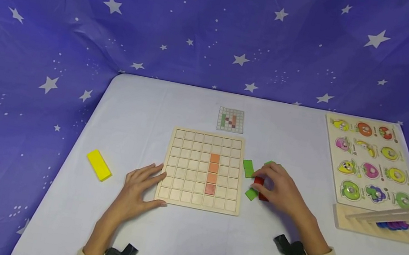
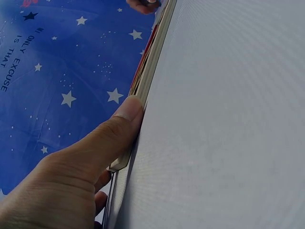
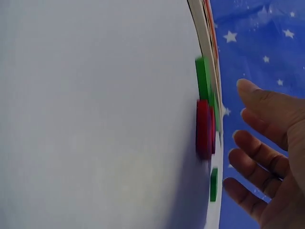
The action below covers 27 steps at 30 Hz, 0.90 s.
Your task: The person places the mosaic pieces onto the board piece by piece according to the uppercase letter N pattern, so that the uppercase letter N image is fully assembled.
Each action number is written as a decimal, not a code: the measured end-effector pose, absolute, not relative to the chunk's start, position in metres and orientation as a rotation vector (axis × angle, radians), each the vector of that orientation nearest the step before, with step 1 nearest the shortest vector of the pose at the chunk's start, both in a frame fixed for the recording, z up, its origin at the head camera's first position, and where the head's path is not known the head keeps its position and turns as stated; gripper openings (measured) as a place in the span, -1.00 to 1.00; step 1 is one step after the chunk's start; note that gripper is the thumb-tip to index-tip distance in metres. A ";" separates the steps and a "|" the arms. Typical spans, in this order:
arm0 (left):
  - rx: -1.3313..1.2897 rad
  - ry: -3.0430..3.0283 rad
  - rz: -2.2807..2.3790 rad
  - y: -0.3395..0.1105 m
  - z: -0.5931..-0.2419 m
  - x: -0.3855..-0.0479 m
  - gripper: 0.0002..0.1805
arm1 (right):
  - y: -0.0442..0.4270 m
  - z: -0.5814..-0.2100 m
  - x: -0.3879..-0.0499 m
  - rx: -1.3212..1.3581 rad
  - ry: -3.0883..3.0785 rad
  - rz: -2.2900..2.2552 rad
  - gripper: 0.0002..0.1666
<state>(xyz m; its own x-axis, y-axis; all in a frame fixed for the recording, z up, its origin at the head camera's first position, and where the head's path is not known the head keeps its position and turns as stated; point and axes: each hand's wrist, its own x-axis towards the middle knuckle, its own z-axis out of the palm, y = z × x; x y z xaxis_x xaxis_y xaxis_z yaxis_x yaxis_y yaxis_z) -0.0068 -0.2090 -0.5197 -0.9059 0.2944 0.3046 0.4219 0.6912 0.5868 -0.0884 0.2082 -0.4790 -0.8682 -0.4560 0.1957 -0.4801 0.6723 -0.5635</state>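
A wooden grid board (image 1: 189, 166) lies at the middle of the table. In one column stand orange tiles (image 1: 213, 168) with a red tile (image 1: 210, 189) below them. My left hand (image 1: 136, 188) rests at the board's left side, fingers spread against its edge; the left wrist view shows the thumb (image 2: 116, 121) on that edge. My right hand (image 1: 280, 186) hovers over loose red tiles (image 3: 204, 129) right of the board, fingers slightly bent. In the right wrist view a gap separates those fingers from the tiles. Green tiles (image 1: 248, 168) lie around the red ones, one partly hidden.
A small pattern card (image 1: 231, 123) lies behind the board. To the left is a yellow block (image 1: 99, 165). On the right are a fruit puzzle board (image 1: 350, 160) and a wooden stand with upright pegs (image 1: 355, 225). A starry purple cloth (image 1: 222, 26) surrounds the white table.
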 end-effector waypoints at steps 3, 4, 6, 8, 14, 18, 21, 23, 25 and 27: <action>-0.587 -2.705 -1.003 -0.209 -0.521 -0.007 -0.08 | 0.214 -0.481 -0.089 0.758 -2.857 0.948 -0.67; -0.589 -2.699 -1.004 -0.209 -0.521 -0.007 -0.08 | 0.215 -0.482 -0.089 0.746 -2.863 0.942 -0.67; -0.595 -2.688 -1.009 -0.209 -0.521 -0.007 -0.08 | 0.217 -0.484 -0.090 0.742 -2.868 0.934 -0.67; -0.598 -2.684 -1.019 -0.209 -0.520 -0.006 -0.08 | 0.219 -0.486 -0.090 0.748 -2.869 0.926 -0.67; -0.587 -2.710 -1.012 -0.209 -0.518 -0.006 -0.07 | 0.221 -0.489 -0.091 0.744 -2.904 0.900 -0.69; -0.585 -2.713 -1.016 -0.209 -0.518 -0.006 -0.08 | 0.221 -0.489 -0.091 0.731 -2.927 0.881 -0.69; -0.592 -2.696 -1.022 -0.209 -0.519 -0.006 -0.08 | 0.221 -0.490 -0.091 0.728 -2.924 0.874 -0.70; -0.599 -2.682 -1.020 -0.209 -0.519 -0.006 -0.08 | 0.221 -0.490 -0.091 0.732 -2.916 0.868 -0.70; -0.597 -2.678 -1.022 -0.209 -0.519 -0.006 -0.09 | 0.221 -0.490 -0.091 0.744 -2.905 0.872 -0.71; -0.595 -2.676 -1.022 -0.209 -0.519 -0.006 -0.09 | 0.221 -0.490 -0.091 0.753 -2.896 0.870 -0.71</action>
<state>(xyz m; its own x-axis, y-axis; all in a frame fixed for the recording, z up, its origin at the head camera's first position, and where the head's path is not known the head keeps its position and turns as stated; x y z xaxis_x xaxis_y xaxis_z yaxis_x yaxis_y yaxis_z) -0.0057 -0.2087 -0.5194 -0.8950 0.2932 0.3361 0.4426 0.6769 0.5882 -0.0910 0.2213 -0.4900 -0.8828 -0.4422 0.1584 -0.4563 0.7274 -0.5125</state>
